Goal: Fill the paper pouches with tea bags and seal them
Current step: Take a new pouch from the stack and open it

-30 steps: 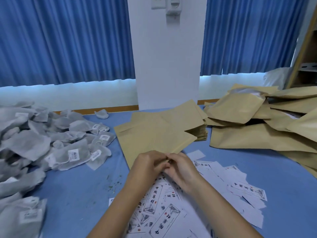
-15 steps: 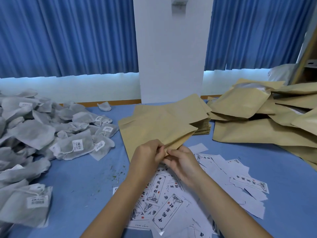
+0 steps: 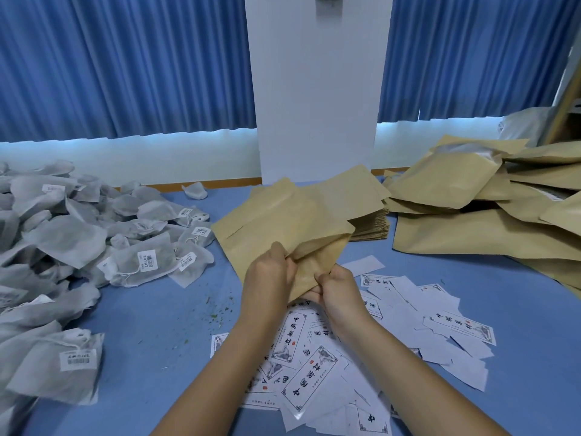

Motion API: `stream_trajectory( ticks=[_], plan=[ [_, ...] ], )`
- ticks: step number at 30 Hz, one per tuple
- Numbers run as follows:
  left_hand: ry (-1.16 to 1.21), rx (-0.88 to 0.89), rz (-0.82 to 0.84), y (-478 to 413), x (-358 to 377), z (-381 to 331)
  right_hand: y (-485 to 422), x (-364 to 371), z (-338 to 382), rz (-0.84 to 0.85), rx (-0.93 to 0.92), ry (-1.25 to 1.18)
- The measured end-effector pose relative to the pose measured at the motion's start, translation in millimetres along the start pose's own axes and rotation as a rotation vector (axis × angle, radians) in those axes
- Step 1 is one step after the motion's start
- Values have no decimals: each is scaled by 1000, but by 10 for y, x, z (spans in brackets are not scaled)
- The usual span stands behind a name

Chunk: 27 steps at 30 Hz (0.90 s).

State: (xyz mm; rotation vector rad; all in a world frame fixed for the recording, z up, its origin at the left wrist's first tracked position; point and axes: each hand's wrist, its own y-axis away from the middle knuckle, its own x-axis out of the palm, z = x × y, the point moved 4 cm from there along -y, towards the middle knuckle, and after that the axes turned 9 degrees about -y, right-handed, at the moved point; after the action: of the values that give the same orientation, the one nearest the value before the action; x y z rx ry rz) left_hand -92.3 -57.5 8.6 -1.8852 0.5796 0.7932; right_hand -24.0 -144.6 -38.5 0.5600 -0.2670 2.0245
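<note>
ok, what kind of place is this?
Likely a small hand-packing workroom: heaped tagged tea bags, kraft paper pouches and loose printed labels on a blue table.

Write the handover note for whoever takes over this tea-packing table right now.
Hands: left hand pinches one side of the mouth of the kraft paper pouch; right hand pinches the other side. Mouth parted, no tea bag seen inside.
Things: tea bags heaped at left on the blue table; flat empty pouches stacked behind the held one; bulging pouches piled at right, one mouth open; printed labels loose under the forearms.
Done: right pile looks filled.
Left: fill this pouch, seal it, carry on.
</note>
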Motion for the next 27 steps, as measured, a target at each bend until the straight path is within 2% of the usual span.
stream_trajectory(
  ticks=[3, 6, 9, 11, 13, 15, 18, 19, 20, 21, 22, 23, 24, 25, 26, 27],
  plan=[
    [-86, 26, 81, 22, 44, 21, 21, 6, 37, 22, 0, -25],
    [-187, 160, 204, 62, 77, -96, 60, 34, 49, 55, 7, -25],
    [-130, 189, 86, 65, -76, -159, 55, -16, 33, -8, 15, 142],
    [-34, 164, -105, 8, -290, -82, 38, -57, 34, -37, 43, 229],
    [-64, 230, -300, -25, -500, 16, 28, -73, 31, -47, 59, 252],
    [-33, 340, -275, -61, -596, 96, 35, -52, 52, -53, 43, 225],
    [176, 575, -137, -99, -671, 229, -8, 15, 218, -120, 27, 118],
    [286, 532, -158, -153, -698, 344, -53, 52, 316, -132, 14, 83],
    [361, 410, -217, -246, -710, 512, -105, 91, 405, -134, 10, 26],
    [357, 244, -307, -361, -681, 726, -145, 130, 471, -132, 20, -50],
    [240, 52, -350, -492, -621, 994, -185, 174, 496, -131, 37, -125],
    [-6, -145, -267, -616, -509, 1299, -211, 210, 478, -128, 59, -183],
    [-273, -293, -61, -684, -343, 1621, -230, 247, 423, -125, 86, -220],
    [-447, -377, 186, -682, -183, 1916, -249, 273, 342, -123, 114, -245],
    [-530, -394, 407, -649, -38, 2170, -263, 295, 262, -122, 139, -274],
    [-550, -378, 555, -616, 76, 2351, -293, 312, 203, -125, 159, -323]
  ],
)
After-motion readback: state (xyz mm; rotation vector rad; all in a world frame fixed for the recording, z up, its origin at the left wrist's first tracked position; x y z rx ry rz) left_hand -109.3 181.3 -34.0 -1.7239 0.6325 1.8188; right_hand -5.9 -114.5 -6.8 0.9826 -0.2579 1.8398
